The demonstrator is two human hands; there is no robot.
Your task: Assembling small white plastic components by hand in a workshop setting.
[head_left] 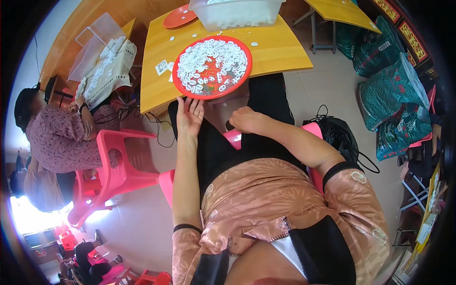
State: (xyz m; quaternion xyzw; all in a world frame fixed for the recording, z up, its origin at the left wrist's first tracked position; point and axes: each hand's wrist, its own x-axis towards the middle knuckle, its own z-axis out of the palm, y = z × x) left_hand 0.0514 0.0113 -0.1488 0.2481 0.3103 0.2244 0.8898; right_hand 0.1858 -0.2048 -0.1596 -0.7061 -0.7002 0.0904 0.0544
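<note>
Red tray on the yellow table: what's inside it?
Many small white pieces lie in the red tray, with patches of its red bottom showing near the middle. Whatever lies beneath the dense pieces is covered.

White pieces (pixel 223 50) in red tray (pixel 217 94), yellow table (pixel 280 50), left hand (pixel 190 118) palm-up, right hand (pixel 245 120) curled

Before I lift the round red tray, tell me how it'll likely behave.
The red tray seems stiff: its round rim shows no sag. The loose white pieces inside may slide if it tilts. Its rim reaches the near edge of the table, so pressing there might tip it.
</note>
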